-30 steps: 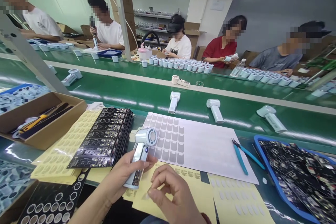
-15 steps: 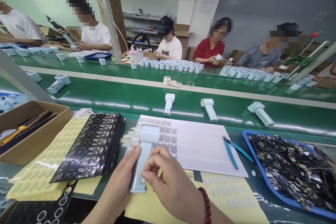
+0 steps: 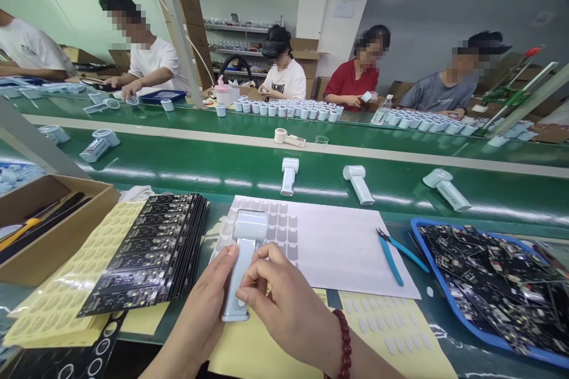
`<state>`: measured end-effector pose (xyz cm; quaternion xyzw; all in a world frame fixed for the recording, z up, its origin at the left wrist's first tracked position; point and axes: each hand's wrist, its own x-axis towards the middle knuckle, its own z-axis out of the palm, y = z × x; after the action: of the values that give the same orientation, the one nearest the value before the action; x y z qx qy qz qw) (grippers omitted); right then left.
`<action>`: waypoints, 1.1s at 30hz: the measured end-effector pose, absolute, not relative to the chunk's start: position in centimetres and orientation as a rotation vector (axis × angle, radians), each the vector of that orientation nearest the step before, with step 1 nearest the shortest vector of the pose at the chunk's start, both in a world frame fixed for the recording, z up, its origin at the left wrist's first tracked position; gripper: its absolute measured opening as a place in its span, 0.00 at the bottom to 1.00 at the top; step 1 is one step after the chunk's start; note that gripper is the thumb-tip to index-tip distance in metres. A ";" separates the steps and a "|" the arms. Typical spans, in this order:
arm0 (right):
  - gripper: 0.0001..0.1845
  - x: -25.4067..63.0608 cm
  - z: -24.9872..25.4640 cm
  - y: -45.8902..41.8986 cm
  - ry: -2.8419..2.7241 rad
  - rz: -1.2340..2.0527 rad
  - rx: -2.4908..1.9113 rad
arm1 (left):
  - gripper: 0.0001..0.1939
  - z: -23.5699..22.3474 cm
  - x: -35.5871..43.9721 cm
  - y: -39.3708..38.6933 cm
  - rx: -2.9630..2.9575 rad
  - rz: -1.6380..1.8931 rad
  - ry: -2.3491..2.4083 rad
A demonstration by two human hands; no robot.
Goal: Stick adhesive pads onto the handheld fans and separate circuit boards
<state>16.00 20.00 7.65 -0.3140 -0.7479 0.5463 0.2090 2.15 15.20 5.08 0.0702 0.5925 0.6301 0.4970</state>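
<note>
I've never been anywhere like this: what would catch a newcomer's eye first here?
Probably the pale blue device front and center, gripped in the left hand with the right hand's pinched fingertips at its handle. Next, the blue tray at the right, heaped with black circuit boards, and the teal-handled cutters on the white sheet beside it. Beyond, small pale cups crowd the far side of the green surface.

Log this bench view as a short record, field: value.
left hand: grips light-blue device
right hand: fingertips pinched at its lower handle, contents unclear
under device head: white sheet with grey stickers
on sheet, right: pliers, partly past its edge
left: stacked circuit boards
far right: blue tray, circuit boards inside
</note>
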 end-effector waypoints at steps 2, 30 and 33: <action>0.08 16.0 7.5 20.0 -2.089 1.497 -0.869 | 0.16 5.2 2.3 15.3 0.153 1.535 1.434; 0.32 23.9 -3.7 18.2 -2.553 -0.080 -0.454 | 0.10 8.5 1.7 27.8 0.328 1.593 1.335; 0.28 24.0 -4.4 17.9 -2.518 -0.069 -0.480 | 0.08 7.6 1.8 33.1 0.305 1.603 1.389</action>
<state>24.01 17.92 -4.45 -0.1793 -0.9414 -0.0258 0.2845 1.84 33.11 7.55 0.1249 0.5691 0.6567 0.4788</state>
